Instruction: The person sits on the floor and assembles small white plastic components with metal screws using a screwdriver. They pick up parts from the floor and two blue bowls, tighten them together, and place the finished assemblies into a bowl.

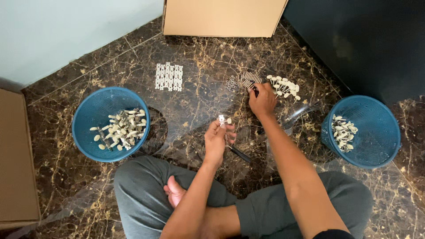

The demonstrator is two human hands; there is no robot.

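My left hand (217, 142) holds a small white plate with a cream-knobbed peg (223, 120) pinched between its fingertips, raised above the floor. My right hand (263, 100) reaches forward to a small heap of metal screws (249, 80), fingers closed down on the pile; what it grips is hidden. Beside the screws lie small metal rings (230, 83) and a cluster of cream-knobbed pegs (285, 86). A dark-handled tool (239, 153) lies on the floor just below my left hand.
A blue basket (83, 124) at left holds assembled cream-and-metal parts. Another blue basket (380, 132) at right holds cream pegs. White plates (168, 77) lie in rows ahead. A cardboard box (223, 17) stands at the back, another (17, 159) at left, a dark cabinet (367, 40) at right. I sit cross-legged on marble floor.
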